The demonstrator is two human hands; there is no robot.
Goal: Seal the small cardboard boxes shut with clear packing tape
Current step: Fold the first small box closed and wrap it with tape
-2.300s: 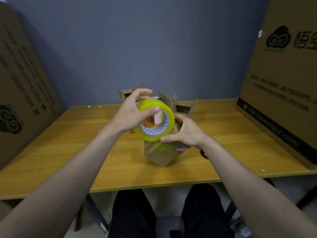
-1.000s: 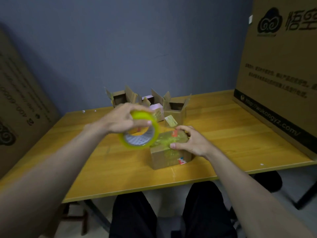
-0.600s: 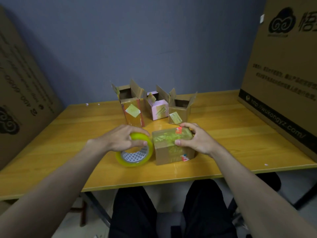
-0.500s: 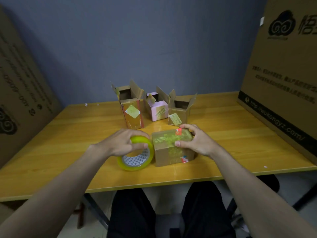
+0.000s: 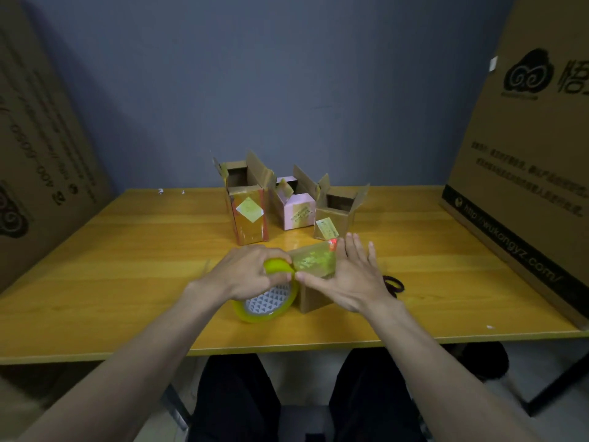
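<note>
A small closed cardboard box (image 5: 314, 261) lies on the wooden table (image 5: 127, 266), its top glossy with tape. My right hand (image 5: 347, 275) lies flat on it, fingers straight, thumb at the left top edge. My left hand (image 5: 245, 272) grips the yellowish roll of clear tape (image 5: 266, 303), which leans on the table against the box's left side. Behind stand three small open boxes: a tall brown one (image 5: 248, 215), a pink one (image 5: 296, 208) and a short brown one (image 5: 336, 215).
Large printed cartons lean at the left (image 5: 38, 173) and stand at the right (image 5: 529, 161) of the table. A dark loop, perhaps scissor handles (image 5: 393, 285), lies just right of my right hand. My legs show below the table's front edge.
The box and tape roll came down from mid-air onto the table. My right hand has flattened over the box top, and my left hand has brought the roll tight against the box's left side.
</note>
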